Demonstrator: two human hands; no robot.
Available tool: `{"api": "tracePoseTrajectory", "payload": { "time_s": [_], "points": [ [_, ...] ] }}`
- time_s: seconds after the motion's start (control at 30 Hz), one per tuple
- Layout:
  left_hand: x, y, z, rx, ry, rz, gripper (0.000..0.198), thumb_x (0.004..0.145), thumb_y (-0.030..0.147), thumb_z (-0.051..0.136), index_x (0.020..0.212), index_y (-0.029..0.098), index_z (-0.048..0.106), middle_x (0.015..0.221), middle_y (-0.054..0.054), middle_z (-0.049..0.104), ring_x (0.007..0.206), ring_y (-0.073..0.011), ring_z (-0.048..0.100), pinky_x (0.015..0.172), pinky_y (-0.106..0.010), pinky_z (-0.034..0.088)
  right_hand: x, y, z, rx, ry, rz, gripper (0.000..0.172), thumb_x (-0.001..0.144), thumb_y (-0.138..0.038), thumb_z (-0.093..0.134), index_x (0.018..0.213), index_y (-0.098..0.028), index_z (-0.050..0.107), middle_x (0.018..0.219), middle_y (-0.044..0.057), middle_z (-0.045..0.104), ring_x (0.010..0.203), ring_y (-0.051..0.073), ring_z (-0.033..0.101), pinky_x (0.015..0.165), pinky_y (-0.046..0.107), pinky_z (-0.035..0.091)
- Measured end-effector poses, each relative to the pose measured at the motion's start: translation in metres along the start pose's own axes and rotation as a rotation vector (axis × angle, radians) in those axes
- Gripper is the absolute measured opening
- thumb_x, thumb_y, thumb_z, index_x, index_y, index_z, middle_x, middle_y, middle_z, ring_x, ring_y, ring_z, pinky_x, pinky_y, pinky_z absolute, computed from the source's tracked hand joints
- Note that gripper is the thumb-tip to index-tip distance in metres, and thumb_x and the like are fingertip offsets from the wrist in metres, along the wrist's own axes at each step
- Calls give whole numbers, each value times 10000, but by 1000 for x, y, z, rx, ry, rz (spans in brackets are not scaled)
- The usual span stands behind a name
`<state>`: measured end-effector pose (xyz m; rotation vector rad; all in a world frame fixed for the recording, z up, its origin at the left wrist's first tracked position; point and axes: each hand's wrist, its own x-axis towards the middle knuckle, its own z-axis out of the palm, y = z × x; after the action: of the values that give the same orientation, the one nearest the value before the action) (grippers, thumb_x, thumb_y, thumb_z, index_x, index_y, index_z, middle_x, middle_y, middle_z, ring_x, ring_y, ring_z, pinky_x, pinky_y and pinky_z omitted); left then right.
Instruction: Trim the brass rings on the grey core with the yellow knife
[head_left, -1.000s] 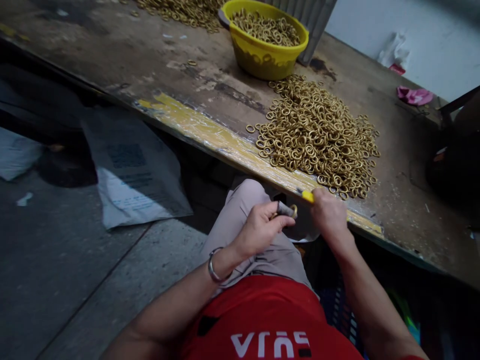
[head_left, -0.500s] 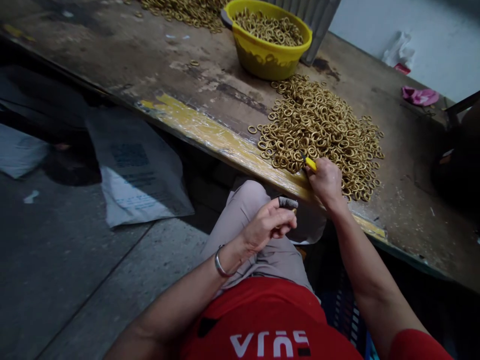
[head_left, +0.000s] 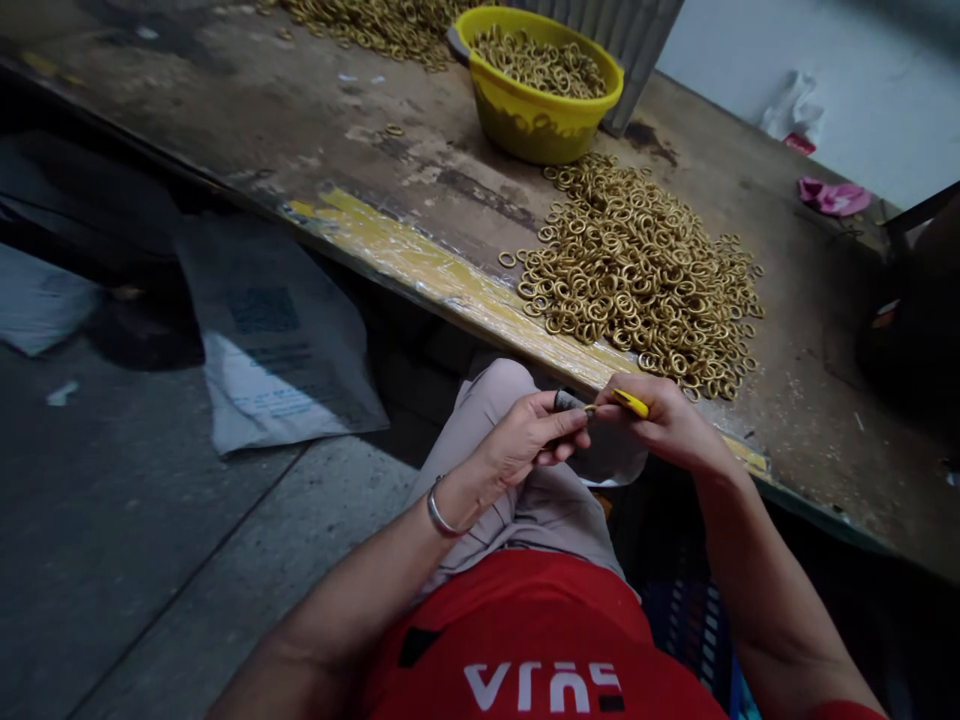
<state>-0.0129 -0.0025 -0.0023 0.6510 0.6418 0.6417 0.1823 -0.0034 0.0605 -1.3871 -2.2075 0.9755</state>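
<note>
My left hand (head_left: 529, 440) is closed above my lap, its thumb wearing a dark cover (head_left: 568, 402), and it pinches a small brass ring (head_left: 589, 409). My right hand (head_left: 666, 420) is closed on a yellow-handled tool (head_left: 631, 403) whose tip meets that ring. Both hands meet just below the table's front edge. A big heap of brass rings (head_left: 637, 275) lies on the table right beyond them.
A yellow basin (head_left: 537, 105) full of rings stands behind the heap, with more rings (head_left: 367, 22) spread at the far left. The worn wooden table (head_left: 300, 110) has a taped front edge (head_left: 420, 270). Pink cloth (head_left: 832, 195) lies far right. Printed sacks (head_left: 274, 340) cover the floor at left.
My right hand reached out to the ring heap with the yellow tool, then came back to meet my left hand. A ring is now pinched between the two hands.
</note>
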Motion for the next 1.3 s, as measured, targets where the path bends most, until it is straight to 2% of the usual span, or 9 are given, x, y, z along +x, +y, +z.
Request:
{"api": "tracePoseTrajectory", "payload": {
  "time_s": [0.2,0.33,0.5,0.73,0.87,0.93,1.1,1.2,1.3],
  "points": [
    [-7,-1,1,-105,-16,-25,340,643,336,833,808,129,620,745,-45,674,509,-51,509,381,-142,255,-10,-3,19,-55,167,-48,155,927,-267,540,925,-186,672,837,38,659,761,151,602,704,253,442],
    [-8,-2,5,-89,66,52,346,626,335,842,777,131,607,661,4,598,494,-40,453,391,-141,239,-23,-5,36,-344,226,79,251,844,-107,503,1016,-173,674,915,73,661,812,187,619,709,270,442],
    [-7,-7,7,-19,100,117,365,642,380,836,767,147,583,572,60,476,459,-34,361,404,-155,221,-31,-8,49,-560,214,243,330,782,-49,494,1034,-173,666,955,67,664,774,181,615,670,261,418],
    [-4,-10,3,242,88,268,222,776,341,716,775,152,599,550,72,443,485,-54,346,466,-195,283,-18,-15,50,-733,132,382,214,897,-133,492,1013,-187,663,942,73,658,725,175,602,593,271,336],
    [-14,-2,5,378,77,357,114,782,229,675,745,140,613,618,44,490,555,-66,396,524,-202,325,-5,3,34,-871,149,555,224,896,-102,466,1004,-157,654,964,97,657,697,176,591,565,291,287],
    [-20,0,7,384,21,328,125,770,222,686,730,134,607,651,31,505,582,-69,411,535,-200,334,1,20,22,-911,223,649,222,873,-82,468,980,-131,656,933,106,656,696,182,585,565,296,283],
    [-16,-8,7,102,33,114,318,753,392,721,715,154,515,572,56,440,476,-43,309,424,-178,220,20,50,-1,-928,459,483,270,869,-133,504,1088,-165,658,1045,93,626,773,185,573,587,286,287],
    [-8,-13,4,-21,45,59,323,724,362,755,815,167,514,601,52,478,472,-40,331,405,-158,180,38,55,-4,-962,436,423,282,854,-138,517,1088,-184,668,1053,88,603,734,167,549,569,287,264],
    [-3,-14,-1,-127,-17,9,296,752,335,717,918,175,532,637,40,509,485,-49,391,395,-150,182,52,57,-5,-995,383,464,248,845,-136,518,1028,-171,680,1032,93,588,689,150,520,556,286,248]
  ]
}}
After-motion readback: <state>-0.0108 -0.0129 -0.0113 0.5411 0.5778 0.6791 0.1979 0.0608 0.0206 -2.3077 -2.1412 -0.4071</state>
